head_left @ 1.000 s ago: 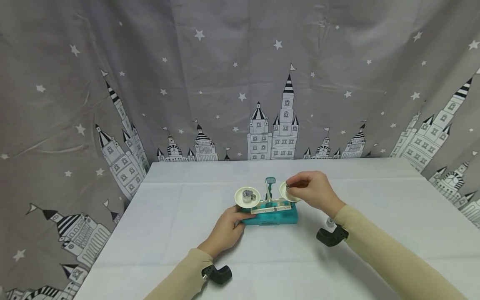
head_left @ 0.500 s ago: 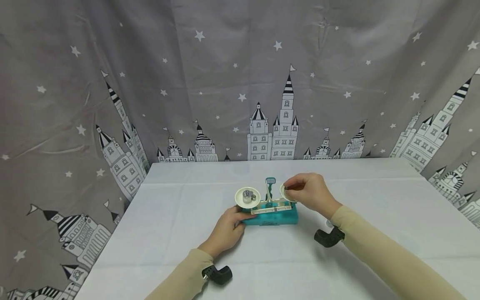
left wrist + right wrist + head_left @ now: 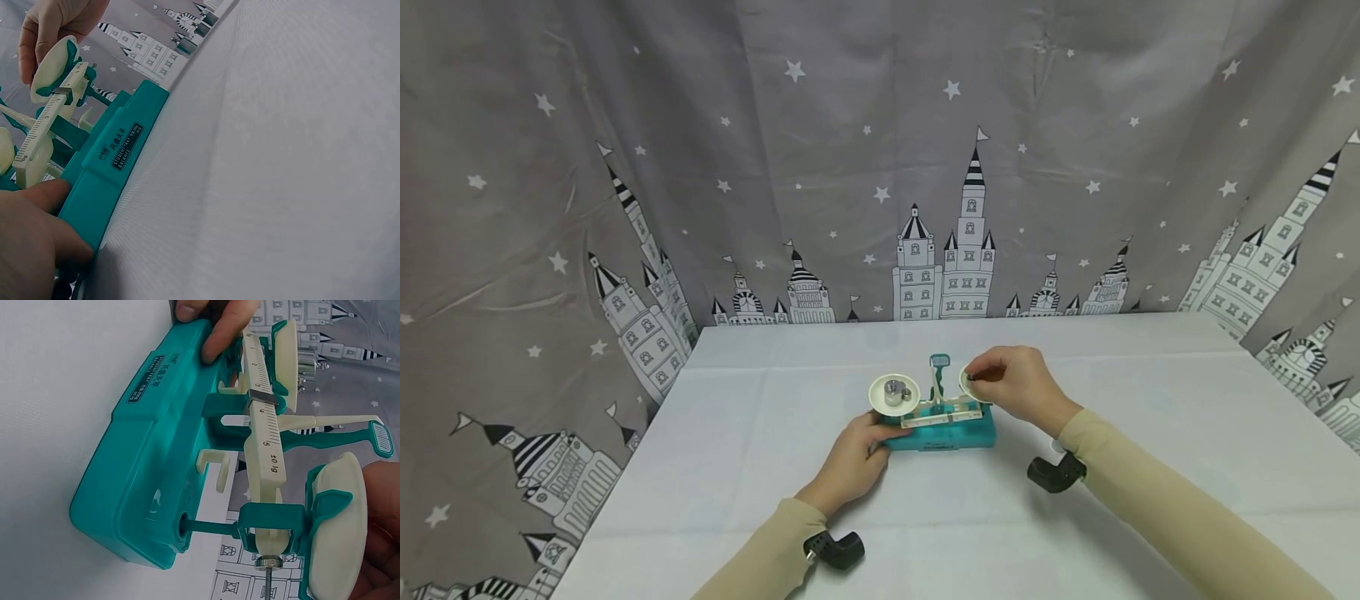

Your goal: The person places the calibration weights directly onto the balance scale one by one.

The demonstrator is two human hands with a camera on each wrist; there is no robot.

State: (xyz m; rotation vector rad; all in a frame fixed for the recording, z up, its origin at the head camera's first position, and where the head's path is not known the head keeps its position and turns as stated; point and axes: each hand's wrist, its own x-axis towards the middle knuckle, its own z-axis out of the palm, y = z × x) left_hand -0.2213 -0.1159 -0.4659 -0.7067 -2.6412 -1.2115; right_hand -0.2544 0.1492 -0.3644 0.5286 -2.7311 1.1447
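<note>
A teal tray balance [image 3: 942, 435] with a white scale beam [image 3: 265, 425] stands on the table. My left hand [image 3: 855, 458] grips the left end of its base, one finger on top and the thumb at the front. Several silver weights [image 3: 895, 392] sit in the left cream pan [image 3: 881, 407]. At the right pan [image 3: 337, 531], my right hand [image 3: 1018, 383] pinches a small metal weight [image 3: 970, 378] close over the dish. The weight is mostly hidden by the fingers, and in the left wrist view that hand is behind the pan.
Another silver weight [image 3: 1058, 447] stands on the table, largely covered by the right wrist. The white-covered table [image 3: 940, 525] ends at a grey curtain [image 3: 820, 125] with castles and stars. Black wrist cameras jut from both sleeves.
My right hand has shifted slightly left and lower over the right pan with the small weight. The left hand and the balance have stayed put.
</note>
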